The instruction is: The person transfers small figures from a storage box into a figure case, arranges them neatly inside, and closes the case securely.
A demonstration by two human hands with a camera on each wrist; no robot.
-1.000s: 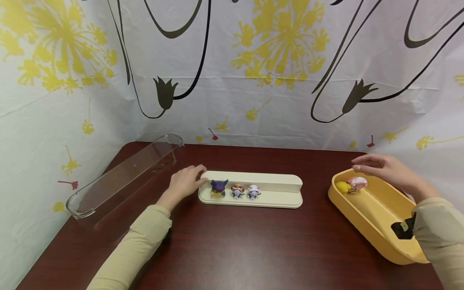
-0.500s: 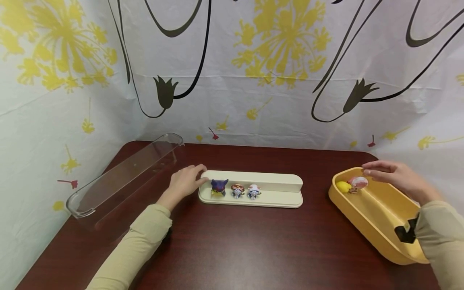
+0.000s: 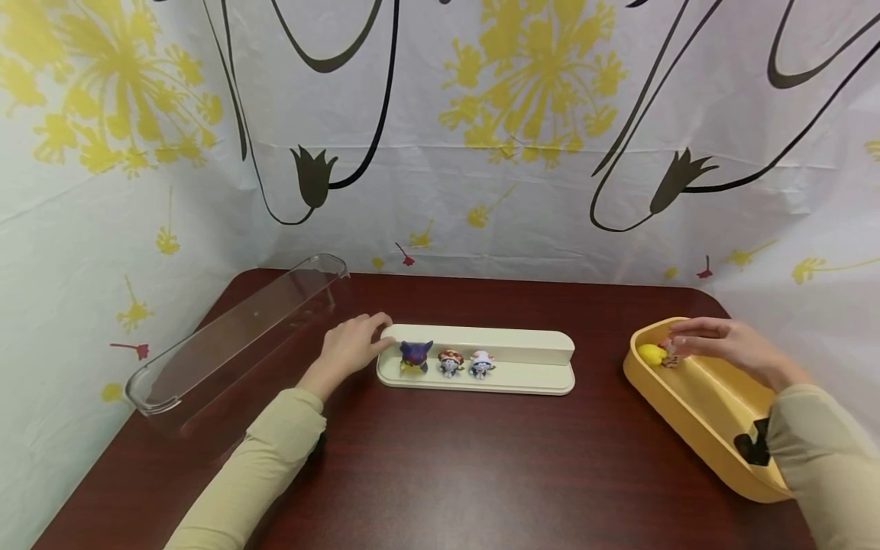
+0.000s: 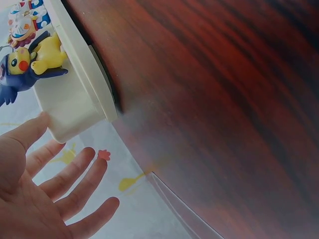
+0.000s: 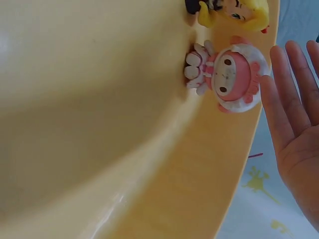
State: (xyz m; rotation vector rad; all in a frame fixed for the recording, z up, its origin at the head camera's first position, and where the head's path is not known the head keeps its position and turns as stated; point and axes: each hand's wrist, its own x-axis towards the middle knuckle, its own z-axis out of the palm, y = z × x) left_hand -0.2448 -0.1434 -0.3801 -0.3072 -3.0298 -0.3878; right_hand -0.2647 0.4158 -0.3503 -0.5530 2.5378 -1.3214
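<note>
My left hand (image 3: 351, 345) rests at the left end of a long cream display base (image 3: 522, 373). In the left wrist view its thumb (image 4: 35, 127) touches the base's corner, and the other fingers spread out loosely. Three figurines stand on the base: one in a dark purple eared hood with a yellow body (image 3: 415, 356), one in a red-patterned hat (image 3: 451, 363) and one in a white hat (image 3: 481, 364). My right hand (image 3: 739, 349) hovers over a yellow tub (image 3: 677, 416), fingers extended. Right beside its fingertips is a pink-and-white hooded figurine (image 5: 234, 74), next to a yellow-haired one (image 5: 249, 12).
A clear plastic cover (image 3: 241, 336) lies slanted along the table's left side. The dark red-brown table (image 3: 481, 466) runs back to a patterned white curtain (image 3: 426, 191), which also hangs at both sides. A black device (image 3: 754, 443) sits at my right wrist.
The right hand first drew slightly right, then came back left and lower into the tub, covering much of the pink figurine in the head view. My left hand has stayed at the base.
</note>
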